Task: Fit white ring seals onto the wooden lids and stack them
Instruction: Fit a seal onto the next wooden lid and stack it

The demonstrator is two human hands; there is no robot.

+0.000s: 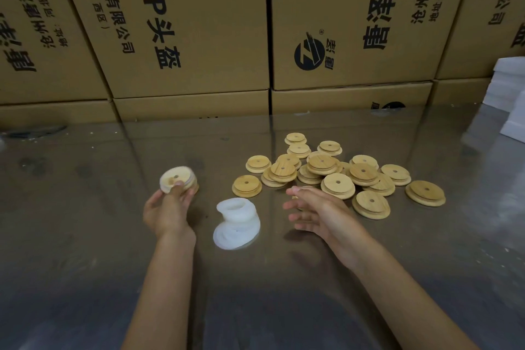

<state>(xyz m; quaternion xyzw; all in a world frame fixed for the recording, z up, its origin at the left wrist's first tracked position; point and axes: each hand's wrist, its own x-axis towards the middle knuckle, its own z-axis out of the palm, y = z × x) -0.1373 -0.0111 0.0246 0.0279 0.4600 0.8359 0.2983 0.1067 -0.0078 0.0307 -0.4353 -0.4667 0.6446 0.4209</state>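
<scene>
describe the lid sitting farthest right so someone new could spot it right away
Start at the metal table in front of the cardboard boxes, then find the heap of wooden lids right of centre. Go to the heap's right edge: the lid lies flat by itself, touching no other lid, stepped side up with a small centre hole. No lid lies further right.

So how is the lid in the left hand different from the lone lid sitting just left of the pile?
The held lid is off the table, gripped by the left hand, tilted and whitish at its rim; the lone lid lies flat on the table, plain wood. Both are round with a centre hole.
</scene>
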